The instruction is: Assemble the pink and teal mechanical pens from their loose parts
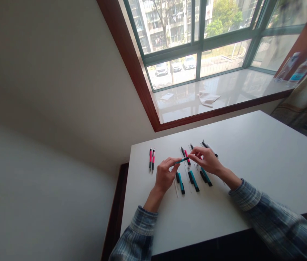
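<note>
Now: teal pen [183, 160] held just above tabletop [251, 174], over loose pens [194, 180]. Left hand [165, 175], right hand [207, 160] each clamped on one end. Judgement: keep it level, fingertip grip firm.

Home room, bay window [197, 43], marble sill [224, 90], white table [251, 163]

Head camera — high, forward-down over table [251, 163]; window [197, 43] ahead.
</note>
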`<move>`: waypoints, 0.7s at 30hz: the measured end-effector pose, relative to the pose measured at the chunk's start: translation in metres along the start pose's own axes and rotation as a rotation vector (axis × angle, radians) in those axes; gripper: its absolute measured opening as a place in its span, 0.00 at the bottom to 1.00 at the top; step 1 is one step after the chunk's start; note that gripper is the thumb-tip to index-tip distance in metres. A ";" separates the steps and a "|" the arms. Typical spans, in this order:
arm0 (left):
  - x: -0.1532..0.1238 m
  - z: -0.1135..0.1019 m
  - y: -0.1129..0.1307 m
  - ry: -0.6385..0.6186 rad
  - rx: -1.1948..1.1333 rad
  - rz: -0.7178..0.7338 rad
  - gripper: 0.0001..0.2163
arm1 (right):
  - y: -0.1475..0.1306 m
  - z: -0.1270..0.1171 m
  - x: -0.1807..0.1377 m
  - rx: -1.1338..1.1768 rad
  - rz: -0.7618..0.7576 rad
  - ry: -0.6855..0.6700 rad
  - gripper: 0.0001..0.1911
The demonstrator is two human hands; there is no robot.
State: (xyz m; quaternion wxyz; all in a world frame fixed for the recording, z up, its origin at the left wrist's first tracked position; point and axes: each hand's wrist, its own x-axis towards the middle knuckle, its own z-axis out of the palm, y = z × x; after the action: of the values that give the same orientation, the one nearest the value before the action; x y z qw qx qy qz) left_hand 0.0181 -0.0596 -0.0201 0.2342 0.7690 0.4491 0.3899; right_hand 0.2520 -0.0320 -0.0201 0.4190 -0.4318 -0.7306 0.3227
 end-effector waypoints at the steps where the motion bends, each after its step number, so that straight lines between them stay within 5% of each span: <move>1: 0.000 0.000 0.000 0.001 -0.002 0.000 0.10 | 0.000 0.000 0.000 0.016 -0.006 -0.007 0.17; 21: 0.000 0.000 -0.003 0.010 -0.038 0.004 0.10 | 0.001 0.000 0.000 0.064 -0.045 -0.033 0.18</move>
State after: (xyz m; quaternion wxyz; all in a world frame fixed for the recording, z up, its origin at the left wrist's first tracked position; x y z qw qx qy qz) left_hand 0.0169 -0.0585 -0.0222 0.2458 0.7635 0.4412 0.4025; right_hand 0.2518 -0.0316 -0.0208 0.4275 -0.3964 -0.7363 0.3435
